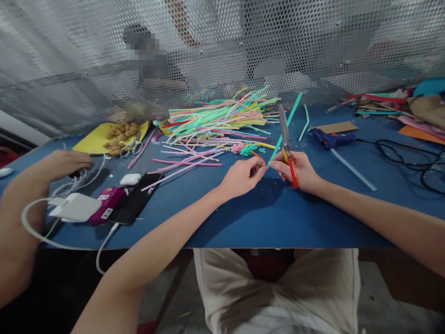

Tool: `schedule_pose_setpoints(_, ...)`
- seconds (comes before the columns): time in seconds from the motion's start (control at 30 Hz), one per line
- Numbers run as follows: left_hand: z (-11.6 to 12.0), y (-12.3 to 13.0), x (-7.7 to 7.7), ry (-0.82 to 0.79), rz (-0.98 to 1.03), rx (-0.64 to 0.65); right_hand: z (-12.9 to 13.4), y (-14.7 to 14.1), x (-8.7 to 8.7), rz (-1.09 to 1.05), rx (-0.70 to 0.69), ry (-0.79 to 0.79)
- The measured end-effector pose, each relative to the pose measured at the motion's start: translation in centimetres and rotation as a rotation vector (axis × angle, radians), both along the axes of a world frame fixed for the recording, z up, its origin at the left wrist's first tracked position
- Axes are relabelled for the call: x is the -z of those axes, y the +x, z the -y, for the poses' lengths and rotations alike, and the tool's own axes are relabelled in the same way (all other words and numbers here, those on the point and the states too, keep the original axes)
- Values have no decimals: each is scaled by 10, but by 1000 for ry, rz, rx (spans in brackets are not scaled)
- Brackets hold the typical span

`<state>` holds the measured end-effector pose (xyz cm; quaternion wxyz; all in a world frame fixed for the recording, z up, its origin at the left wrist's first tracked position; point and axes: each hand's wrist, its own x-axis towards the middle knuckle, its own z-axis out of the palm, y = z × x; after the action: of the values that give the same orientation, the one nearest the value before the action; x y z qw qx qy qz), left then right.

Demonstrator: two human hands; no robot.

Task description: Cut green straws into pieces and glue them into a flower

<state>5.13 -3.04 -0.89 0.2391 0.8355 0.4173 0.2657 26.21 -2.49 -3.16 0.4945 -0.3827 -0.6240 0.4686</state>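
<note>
Fingertips of my left hand (243, 177) are closed in a pinch at the lower end of a long teal strip (290, 116), which looks like a flattened straw. My right hand (304, 170) pinches the same strip close by and also holds scissors (285, 132) with red and yellow handles, blades pointing up and away. Just beyond my left hand lie small knotted pieces, one pink (238, 148) and one teal (248, 149). A small orange piece shows by my left fingers. Behind them spreads a big pile of pastel strips (215, 116).
A blue glue gun (328, 138) with a clear stick and a black cable lies right. To the left are a black phone (137, 204), a purple power adapter (107, 204), white cables and another person's hand (69, 164). Perforated metal panel (222, 55) stands behind.
</note>
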Motion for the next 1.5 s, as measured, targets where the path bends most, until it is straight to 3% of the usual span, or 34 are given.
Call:
schedule_pose_setpoints(0.2, -8, -9, -5, 89, -113, -31, -2, 0, 3, -30, 6, -15)
schedule_pose_setpoints(0.37, -30, -39, -12, 246, -227, -248, -1, -1, 1, -153, 23, -113)
schedule_pose_setpoints(0.5, -37, -52, -13, 186, -388, -362, 0, 1, -3, -162, 40, -102)
schedule_pose_setpoints(0.87, -28, -42, -6, 24, -449, -143, -1, 2, -3, -144, 44, -99)
schedule_pose_setpoints(1.07, -28, -48, -7, 198, -546, -54, 1, 4, -2, -128, 25, -81)
schedule_pose_setpoints(1.2, -29, -52, -8, 324, -582, -126, 0, 4, -2, -136, 31, -86)
schedule_pose_setpoints(1.3, -30, -51, -9, 287, -490, -159, 0, 4, -3, -139, 33, -85)
schedule_pose_setpoints(1.5, -25, -35, -9, 180, 69, -141, 3, 3, -4, -117, 35, -67)
